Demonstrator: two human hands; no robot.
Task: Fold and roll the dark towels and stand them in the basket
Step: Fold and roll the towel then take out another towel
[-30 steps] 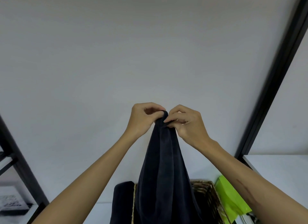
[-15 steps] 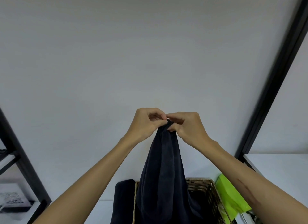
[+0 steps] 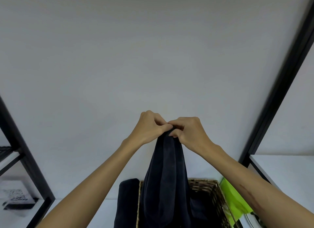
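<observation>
On the desk, just left of the basket (image 3: pixel 219 199), a second dark cloth (image 3: pixel 126 202) stands against its wicker wall (whether rolled, I cannot tell). Above, the left hand (image 3: pixel 149 126) pinches the top edge of the towel (image 3: pixel 165 176) with curled fingers, and the right hand (image 3: pixel 190 131) pinches the same bunched edge, knuckles touching. The towel hangs narrow between the arms, its tail dropping into the basket. The risk, I judge: both grips crowd one spot, so a slipping corner could let the cloth collapse unfolded, or its tail could drag the basket toward the green item (image 3: pixel 234 202).
</observation>
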